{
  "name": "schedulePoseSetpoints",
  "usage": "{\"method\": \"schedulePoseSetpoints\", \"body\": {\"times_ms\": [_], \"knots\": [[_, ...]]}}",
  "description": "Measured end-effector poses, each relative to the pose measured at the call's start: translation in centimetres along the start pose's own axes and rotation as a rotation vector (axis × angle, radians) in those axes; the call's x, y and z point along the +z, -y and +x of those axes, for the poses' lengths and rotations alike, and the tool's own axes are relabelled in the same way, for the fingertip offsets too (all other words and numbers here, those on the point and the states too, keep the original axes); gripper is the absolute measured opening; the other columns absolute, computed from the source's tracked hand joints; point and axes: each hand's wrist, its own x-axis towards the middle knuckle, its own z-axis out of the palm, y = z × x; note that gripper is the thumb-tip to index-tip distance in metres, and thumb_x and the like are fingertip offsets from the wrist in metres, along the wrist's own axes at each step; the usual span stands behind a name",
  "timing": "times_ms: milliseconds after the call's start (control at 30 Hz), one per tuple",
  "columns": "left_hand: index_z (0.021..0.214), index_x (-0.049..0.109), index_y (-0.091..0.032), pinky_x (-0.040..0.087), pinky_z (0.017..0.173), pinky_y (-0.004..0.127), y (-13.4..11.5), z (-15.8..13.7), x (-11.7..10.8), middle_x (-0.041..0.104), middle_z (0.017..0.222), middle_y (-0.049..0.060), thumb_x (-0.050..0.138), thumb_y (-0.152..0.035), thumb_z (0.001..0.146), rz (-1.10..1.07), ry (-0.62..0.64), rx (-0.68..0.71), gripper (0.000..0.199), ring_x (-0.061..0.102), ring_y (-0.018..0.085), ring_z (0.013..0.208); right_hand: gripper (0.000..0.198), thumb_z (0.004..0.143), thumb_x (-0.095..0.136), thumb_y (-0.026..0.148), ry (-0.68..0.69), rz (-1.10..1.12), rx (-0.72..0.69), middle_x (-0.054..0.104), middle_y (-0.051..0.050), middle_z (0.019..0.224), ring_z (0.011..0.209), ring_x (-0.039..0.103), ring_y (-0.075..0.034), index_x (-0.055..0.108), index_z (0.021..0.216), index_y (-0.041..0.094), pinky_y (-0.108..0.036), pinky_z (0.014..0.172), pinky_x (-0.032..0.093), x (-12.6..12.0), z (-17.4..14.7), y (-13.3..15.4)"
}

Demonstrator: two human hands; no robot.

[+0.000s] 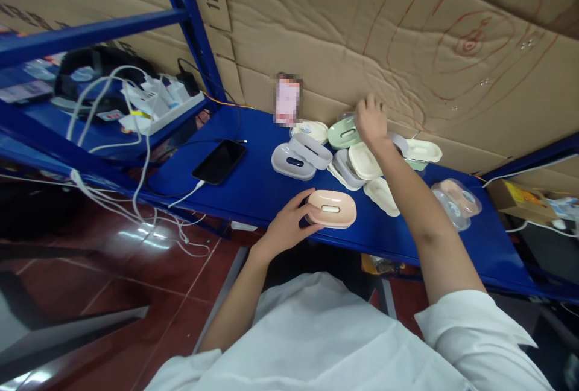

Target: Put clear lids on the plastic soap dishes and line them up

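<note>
White cloth shirt (pixel 325 330) nearest. Blue metal table (pixel 257 134) carries a heap of grey and cream oval plastic dishes (pixel 364 162). Right hand (pixel 371 118) at pale green oval dish (pixel 338 135), fingers hidden; cannot tell its grip. Left hand (pixel 292 222) pinches glossy peach oval dish (pixel 342 200) above table's near edge: one clearly in hand, others lying loose.

I see the peach dish (pixel 338 201) near the front edge of the surface (pixel 257 186), glossy and oval, pale slot facing me, its left end gripped by the left fingers (pixel 300 199). Farther back I see the green dish (pixel 338 133), also oval and slotted, its right end partly hidden by the right fingers (pixel 370 107).
</note>
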Motion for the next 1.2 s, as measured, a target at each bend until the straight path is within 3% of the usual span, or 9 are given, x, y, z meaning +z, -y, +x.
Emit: {"method": "schedulePoseSetpoints", "body": {"times_ms": [67, 133, 267, 367, 500, 633, 700, 933, 1200], "knots": [[0.119, 0.07, -0.026, 0.048, 0.127, 0.049, 0.0, 0.0, 0.0, 0.046, 0.17, 0.007, 0.079, -0.033, 0.096, -0.009, 0.001, -0.007, 0.025, 0.049, 0.03, 0.156, 0.047, 0.108, 0.023, 0.014, -0.07, 0.014, 0.081, 0.062, -0.026, 0.138, 0.127, 0.058, -0.033, 0.061, 0.134, 0.006, -0.052, 0.108, 0.042, -0.9, -1.3, 0.3], [0.129, 0.067, -0.028, 0.046, 0.128, 0.048, 0.1, 0.0, 0.1, 0.046, 0.17, 0.007, 0.08, -0.033, 0.096, -0.029, 0.006, -0.025, 0.036, 0.048, 0.029, 0.157, 0.049, 0.109, 0.021, 0.016, -0.141, 0.05, 0.07, 0.067, -0.023, 0.134, 0.127, 0.061, -0.032, 0.061, 0.138, 0.008, -0.05, 0.11, 0.043, -1.8, -3.5, 0.6], [0.164, 0.039, -0.035, 0.041, 0.132, 0.048, 0.1, 0.0, 0.3, 0.045, 0.172, 0.007, 0.083, -0.035, 0.094, -0.071, -0.012, -0.106, 0.082, 0.045, 0.028, 0.16, 0.058, 0.11, 0.021, 0.015, -0.258, 0.132, -0.07, 0.068, -0.015, 0.146, 0.139, 0.059, -0.029, 0.054, 0.157, 0.02, -0.051, 0.118, 0.042, -2.8, -11.3, 1.9], [0.174, 0.017, -0.037, 0.04, 0.132, 0.048, 0.2, 0.0, 0.4, 0.043, 0.174, 0.009, 0.084, -0.039, 0.093, -0.092, -0.03, -0.146, 0.105, 0.042, 0.03, 0.162, 0.056, 0.108, 0.037, 0.018, -0.209, 0.221, -0.149, 0.067, -0.009, 0.153, 0.147, 0.056, -0.03, 0.054, 0.161, 0.03, -0.053, 0.122, 0.039, -2.7, -18.2, 3.8], [0.176, 0.006, -0.038, 0.042, 0.129, 0.048, 0.3, 0.1, 0.4, 0.047, 0.171, 0.01, 0.085, -0.046, 0.092, -0.131, -0.028, -0.147, 0.115, 0.046, 0.031, 0.159, 0.051, 0.11, 0.048, 0.025, -0.065, 0.427, -0.245, 0.063, -0.008, 0.158, 0.152, 0.053, -0.028, 0.055, 0.16, 0.03, -0.051, 0.126, 0.037, -3.1, -24.2, 6.3], [0.175, 0.015, -0.037, 0.038, 0.132, 0.047, 0.5, 0.1, 0.3, 0.04, 0.176, 0.01, 0.083, -0.051, 0.093, -0.133, -0.016, -0.121, 0.107, 0.042, 0.031, 0.162, 0.067, 0.106, 0.064, 0.05, 0.153, 0.623, -0.399, 0.046, -0.01, 0.172, 0.162, 0.04, -0.031, 0.045, 0.167, 0.032, -0.056, 0.13, 0.034, -3.9, -25.2, 6.9], [0.173, 0.024, -0.036, 0.037, 0.133, 0.046, 0.5, 0.2, 0.1, 0.038, 0.177, 0.008, 0.081, -0.05, 0.095, -0.113, -0.005, -0.099, 0.097, 0.039, 0.029, 0.164, 0.075, 0.102, 0.068, 0.057, 0.174, 0.644, -0.439, 0.04, -0.012, 0.176, 0.165, 0.033, -0.034, 0.043, 0.168, 0.032, -0.06, 0.131, 0.031, -3.7, -25.2, 6.9], [0.164, 0.043, -0.031, 0.038, 0.133, 0.049, 0.8, 0.3, -0.2, 0.049, 0.168, 0.01, 0.078, -0.046, 0.098, -0.097, 0.003, -0.011, 0.076, 0.047, 0.029, 0.158, 0.054, 0.108, 0.061, 0.035, 0.038, 0.468, -0.425, 0.049, -0.012, 0.17, 0.164, 0.036, -0.035, 0.054, 0.161, 0.033, -0.068, 0.131, 0.03, -2.1, -27.0, 8.3], [0.159, 0.048, -0.029, 0.042, 0.13, 0.05, 0.9, 0.4, -1.0, 0.055, 0.162, 0.012, 0.083, -0.049, 0.093, -0.097, 0.006, -0.005, 0.078, 0.054, 0.031, 0.152, 0.045, 0.111, 0.056, 0.043, 0.075, 0.475, -0.47, 0.05, -0.009, 0.17, 0.155, 0.042, -0.036, 0.061, 0.155, 0.038, -0.056, 0.115, 0.041, -4.1, -26.0, 8.2]]}}
